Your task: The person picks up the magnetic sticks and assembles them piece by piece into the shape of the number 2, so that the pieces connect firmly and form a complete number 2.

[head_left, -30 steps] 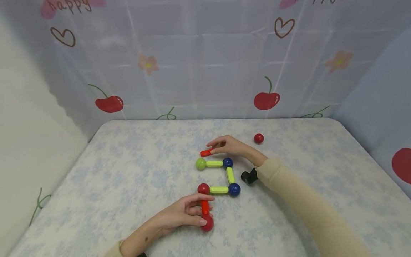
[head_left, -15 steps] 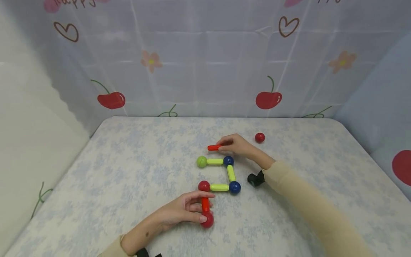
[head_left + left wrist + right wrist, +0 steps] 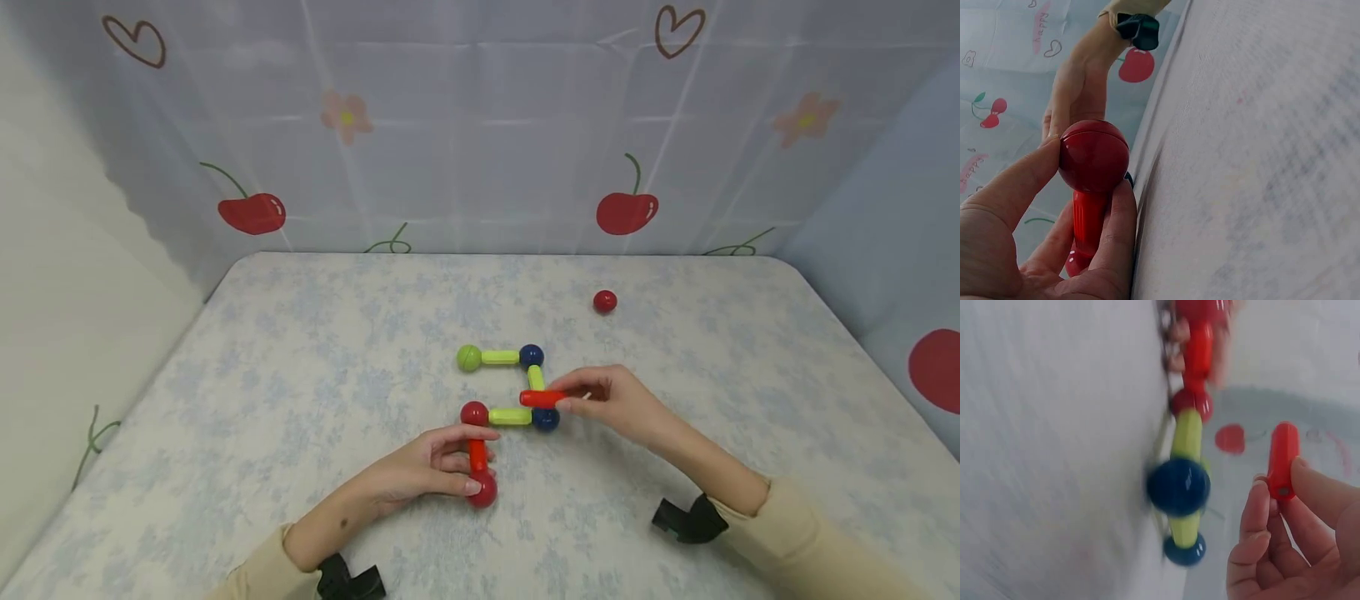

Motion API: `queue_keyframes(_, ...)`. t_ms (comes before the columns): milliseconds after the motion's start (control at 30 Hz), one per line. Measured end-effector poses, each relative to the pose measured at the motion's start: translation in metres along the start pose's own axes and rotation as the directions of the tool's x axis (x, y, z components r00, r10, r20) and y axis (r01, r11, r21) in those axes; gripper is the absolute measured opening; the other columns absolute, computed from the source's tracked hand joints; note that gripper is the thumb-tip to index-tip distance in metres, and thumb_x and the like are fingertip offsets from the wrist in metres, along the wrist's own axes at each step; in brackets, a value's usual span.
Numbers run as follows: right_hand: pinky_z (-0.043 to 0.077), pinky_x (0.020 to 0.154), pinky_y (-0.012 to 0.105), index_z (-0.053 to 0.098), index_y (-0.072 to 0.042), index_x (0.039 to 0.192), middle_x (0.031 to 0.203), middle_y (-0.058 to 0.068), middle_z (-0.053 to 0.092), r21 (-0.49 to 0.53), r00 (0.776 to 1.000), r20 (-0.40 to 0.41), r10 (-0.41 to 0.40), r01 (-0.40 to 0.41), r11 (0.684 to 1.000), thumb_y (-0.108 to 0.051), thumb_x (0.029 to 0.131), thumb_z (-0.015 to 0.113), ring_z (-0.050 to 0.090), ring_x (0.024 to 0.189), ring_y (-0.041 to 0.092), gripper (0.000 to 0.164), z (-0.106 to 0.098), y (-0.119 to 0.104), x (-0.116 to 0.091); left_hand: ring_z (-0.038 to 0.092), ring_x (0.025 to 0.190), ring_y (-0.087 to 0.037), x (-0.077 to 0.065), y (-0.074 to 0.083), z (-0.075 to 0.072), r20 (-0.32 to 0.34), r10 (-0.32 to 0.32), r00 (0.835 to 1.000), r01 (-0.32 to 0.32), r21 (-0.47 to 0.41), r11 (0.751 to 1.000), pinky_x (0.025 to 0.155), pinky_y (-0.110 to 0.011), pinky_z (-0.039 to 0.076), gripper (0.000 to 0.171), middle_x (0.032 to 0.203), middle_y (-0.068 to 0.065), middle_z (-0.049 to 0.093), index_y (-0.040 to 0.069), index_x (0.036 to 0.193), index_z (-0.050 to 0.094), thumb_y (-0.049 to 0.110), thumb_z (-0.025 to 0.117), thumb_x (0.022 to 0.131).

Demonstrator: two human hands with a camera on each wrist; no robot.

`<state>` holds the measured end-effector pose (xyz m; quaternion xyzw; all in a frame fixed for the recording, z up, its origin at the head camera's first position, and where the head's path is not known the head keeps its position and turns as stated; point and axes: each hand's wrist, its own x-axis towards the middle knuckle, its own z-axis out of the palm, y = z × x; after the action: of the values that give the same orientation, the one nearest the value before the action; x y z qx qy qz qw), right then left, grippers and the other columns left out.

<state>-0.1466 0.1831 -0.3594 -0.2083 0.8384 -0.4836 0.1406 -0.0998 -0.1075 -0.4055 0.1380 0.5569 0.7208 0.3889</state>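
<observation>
My left hand (image 3: pixel 442 462) grips the near end of a chain of ball-and-rod pieces, its thumb on a red ball (image 3: pixel 483 489) and fingers around a red rod (image 3: pixel 478 455). From there the chain runs to a second red ball (image 3: pixel 474 413), a yellow-green rod (image 3: pixel 510 417), a blue ball (image 3: pixel 546 419), another rod, a far blue ball (image 3: pixel 532 357), a rod (image 3: pixel 500 357) and a green ball (image 3: pixel 469 358). Between thumb and fingers, my right hand (image 3: pixel 611 404) pinches a loose red rod (image 3: pixel 1284 459), which overlaps the near blue ball in the head view but shows apart from the chain in the right wrist view.
A single red ball (image 3: pixel 605 302) lies toward the back of the table, right of the chain. The tabletop (image 3: pixel 337 333) has a pale blue floral cover. Behind it hangs a curtain (image 3: pixel 450 125) with cherry prints; black straps sit at both wrists.
My right hand has carried the loose red rod from beyond the chain toward me, over its right side. My left hand keeps its grip on the near end. The view has tilted down slightly.
</observation>
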Motion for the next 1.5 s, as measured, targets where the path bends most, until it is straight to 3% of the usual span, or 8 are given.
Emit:
queue_keyframes(200, 0.046, 0.058, 0.026, 0.070, -0.003, 0.103, 0.090, 0.003, 0.066, 0.068, 0.995, 0.097, -0.016, 0.009, 0.998, -0.015, 0.086, 0.069, 0.055, 0.068, 0.020, 0.021, 0.025, 0.002, -0.029, 0.058, 0.099, -0.022, 0.000, 0.000, 0.001, -0.011, 0.005, 1.000, -0.005, 0.003, 1.000, 0.083, -0.034, 0.048, 0.057, 0.122, -0.017, 0.052, 0.001, 0.137, 0.044, -0.002, 0.066, 0.084)
queue_keyframes(433, 0.048, 0.060, 0.024, 0.071, -0.004, 0.101, 0.092, 0.004, 0.067, 0.159, 0.987, 0.157, -0.022, -0.004, 0.987, -0.016, 0.086, 0.069, 0.058, 0.069, 0.014, 0.019, 0.048, 0.011, -0.040, 0.058, 0.103, -0.023, 0.002, 0.000, 0.000, -0.007, 0.017, 1.000, -0.017, 0.010, 1.000, 0.085, -0.034, 0.047, 0.058, 0.126, -0.018, 0.051, 0.000, 0.137, 0.043, -0.003, 0.066, 0.084)
queue_keyframes(767, 0.050, 0.061, 0.025, 0.071, -0.004, 0.101, 0.090, 0.003, 0.067, 0.178, 0.990, 0.139, -0.010, -0.015, 0.984, -0.014, 0.086, 0.070, 0.059, 0.069, 0.013, 0.018, 0.056, 0.014, -0.043, 0.055, 0.111, -0.026, 0.003, 0.001, -0.001, -0.005, 0.020, 1.000, -0.020, 0.005, 1.000, 0.088, -0.036, 0.046, 0.058, 0.129, -0.019, 0.051, 0.000, 0.138, 0.043, -0.003, 0.066, 0.085)
queue_keyframes(1133, 0.042, 0.053, 0.022, 0.072, -0.008, 0.099, 0.079, -0.002, 0.065, 0.140, 0.995, 0.098, 0.002, -0.016, 0.990, -0.016, 0.085, 0.071, 0.053, 0.062, 0.012, 0.017, 0.065, 0.010, -0.046, 0.052, 0.115, -0.027, 0.001, 0.001, 0.000, 0.002, 0.028, 1.000, -0.028, 0.004, 1.000, 0.089, -0.034, 0.045, 0.058, 0.130, -0.020, 0.049, -0.001, 0.138, 0.042, -0.002, 0.066, 0.085)
queue_keyframes(1333, 0.043, 0.054, 0.023, 0.073, -0.008, 0.099, 0.081, -0.002, 0.065, 0.147, 0.996, 0.090, 0.019, -0.032, 0.989, -0.017, 0.085, 0.071, 0.055, 0.066, 0.013, 0.017, 0.069, 0.009, -0.045, 0.056, 0.109, -0.030, -0.001, -0.001, 0.001, 0.046, 0.010, 0.999, -0.011, 0.031, 0.999, 0.087, -0.035, 0.046, 0.064, 0.127, -0.020, 0.051, 0.000, 0.139, 0.040, 0.000, 0.070, 0.082)
queue_keyframes(1500, 0.044, 0.055, 0.023, 0.073, -0.008, 0.099, 0.081, -0.002, 0.066, 0.147, 0.994, 0.105, 0.037, -0.053, 0.988, -0.018, 0.085, 0.071, 0.055, 0.066, 0.013, 0.018, 0.070, 0.007, -0.044, 0.061, 0.101, -0.029, -0.001, -0.003, 0.002, 0.057, 0.008, 0.998, -0.012, 0.072, 0.997, 0.084, -0.035, 0.048, 0.059, 0.117, -0.019, 0.058, 0.000, 0.136, 0.045, 0.001, 0.070, 0.083)
